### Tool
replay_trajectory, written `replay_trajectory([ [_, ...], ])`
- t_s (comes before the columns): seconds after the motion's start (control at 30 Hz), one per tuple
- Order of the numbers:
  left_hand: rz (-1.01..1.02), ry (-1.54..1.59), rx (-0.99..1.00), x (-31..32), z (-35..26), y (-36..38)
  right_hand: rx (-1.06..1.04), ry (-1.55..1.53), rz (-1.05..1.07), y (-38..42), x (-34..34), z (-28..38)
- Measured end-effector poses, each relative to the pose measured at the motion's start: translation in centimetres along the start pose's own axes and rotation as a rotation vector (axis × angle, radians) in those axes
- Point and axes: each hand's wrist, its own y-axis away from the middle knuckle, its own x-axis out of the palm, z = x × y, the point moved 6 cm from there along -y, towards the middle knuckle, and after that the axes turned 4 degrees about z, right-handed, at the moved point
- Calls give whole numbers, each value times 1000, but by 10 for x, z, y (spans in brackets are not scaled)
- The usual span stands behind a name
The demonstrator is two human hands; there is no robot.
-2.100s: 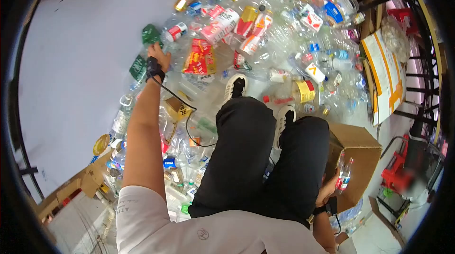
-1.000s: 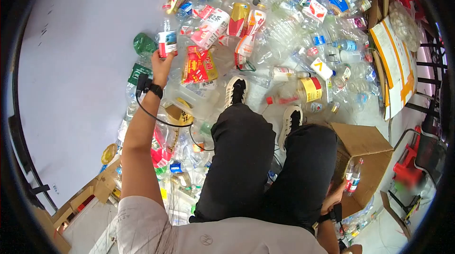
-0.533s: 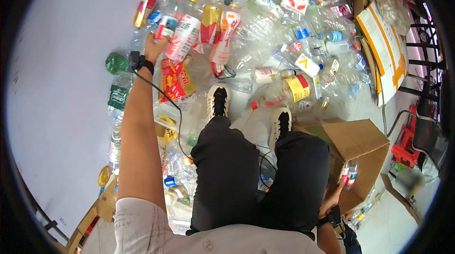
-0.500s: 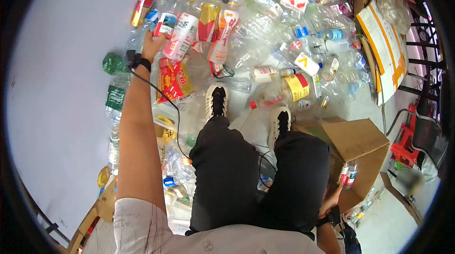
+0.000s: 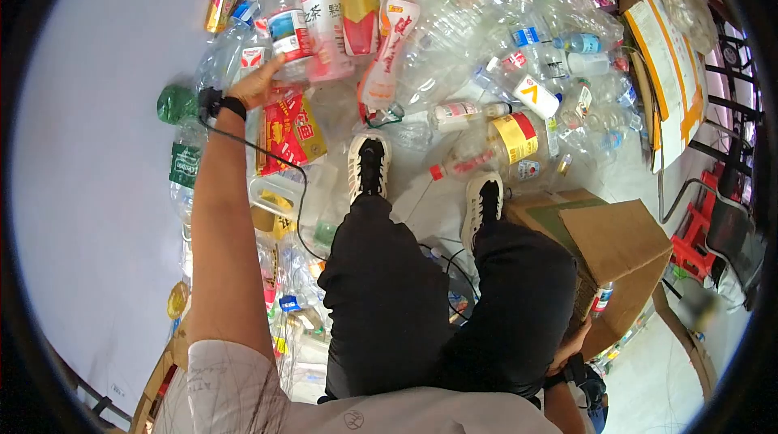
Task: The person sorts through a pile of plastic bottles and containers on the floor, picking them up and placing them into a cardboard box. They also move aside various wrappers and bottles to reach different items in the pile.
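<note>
My left hand [image 5: 258, 85] reaches into the pile with its fingers closed around the lower end of a clear plastic bottle [image 5: 290, 34]. This bottle has a red-and-white label with a blue picture, and its neck points away from me. Close beside it are a pink-and-white tea bottle [image 5: 326, 29] and a gold-and-red can [image 5: 359, 17]. A red-and-yellow package [image 5: 292, 132] lies just below the hand. By my right leg, my right hand [image 5: 572, 346] grips the near side of an open cardboard box [image 5: 620, 235]; some fingers are hidden. Inside the box a red-labelled bottle [image 5: 601, 298] partly shows.
Many empty plastic bottles cover the floor around my shoes [image 5: 369, 165]. A large bottle with a yellow-and-red label [image 5: 514, 139] lies ahead of my right foot. A white wall-like surface [image 5: 97, 150] borders the left. Flattened cardboard [image 5: 666, 77] and red stools [image 5: 695, 231] stand right.
The red-labelled bottle at my left hand has shifted and appears larger, with its neck tilted left. The view has moved slightly. My right hand stays at the box.
</note>
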Motion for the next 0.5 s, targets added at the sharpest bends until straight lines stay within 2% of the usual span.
replay_trajectory([
  [0.07, 53, 154, 256, 26, -5, -13, 25, 85, -19, 2, 1, -2],
  [0.1, 51, 159, 257, 33, -4, -16, 20, 87, -18, 1, 1, -10],
  [0.17, 78, 224, 356, 45, -10, -22, 63, -174, 15, 0, 2, -27],
  [0.2, 79, 230, 359, 50, -9, -23, 77, -260, 24, -2, 2, -26],
  [0.27, -56, 310, 342, 48, -11, -24, 17, -118, 10, -1, 5, -11],
  [0.3, -10, 375, 374, 49, -12, -24, 17, -119, 6, -1, 4, -5],
  [0.37, -25, 403, 400, 49, -10, -26, -116, 56, 43, 0, 3, 14],
  [0.5, -125, 413, 461, 52, -4, -13, -58, 53, 87, -2, 1, 6],
])
